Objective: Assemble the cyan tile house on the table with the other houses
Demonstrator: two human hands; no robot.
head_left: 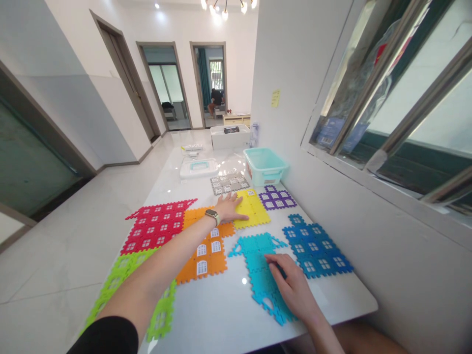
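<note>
The person's left hand (226,209) is spread wide, palm down, on the left part of a flat yellow plastic panel (254,209) with toothed edges, its thumb reaching to the right across it. The right hand (293,285), nearer the body, is loosely curled over a turquoise plastic panel (258,265) of interlocking pieces; its thumb and forefinger come close together, but I cannot tell whether they pinch anything.

Under and just beside the left wrist, which wears a watch with a pale strap (212,214), lies an orange plastic panel (208,255) with white window inserts. Just beyond the left fingertips is a grey panel (230,184) with white windows. To the right of that hand, past the yellow panel, sits a purple windowed panel (276,199), and beside the right hand, on its far right side, a blue windowed one (317,246). Left of the left forearm a red windowed panel (155,223) adjoins a lime-green one (162,309), which the forearm partly hides.

Farther out, beyond the left hand, stand an open mint-green plastic bin (266,175) and, to its left, a white lid with a mint handle (199,168). A long white box (230,140) stands behind them on the glossy white table (206,314).
</note>
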